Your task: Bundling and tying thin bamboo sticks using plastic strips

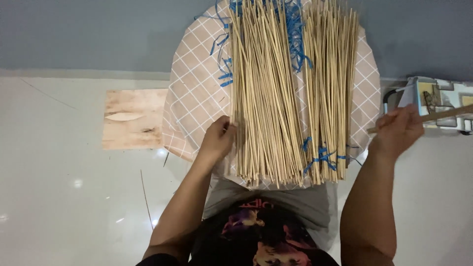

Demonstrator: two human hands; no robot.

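Worktop, round w/ checked cloth, carries bamboo sticks, long axis near-to-far, blue twine at near end. Left hand pinches bundle's left edge. Right hand, closed on single stick, which points right and slightly far.

Floor: glossy pale tile w/ faint grey seams and small bright glints of overhead light – a few thin dark slivers scattered on it, left of centre. Wall: flat blue-grey, runs across the top; pale baseboard strip where it meets the floor. Wood board: light, unfinished, lies flat on the floor nr the wall, w/ darker grain marks. Round table: beige cloth w/ white grid pattern, overlaps the board's right edge. Lighting even, soft – no window in view.
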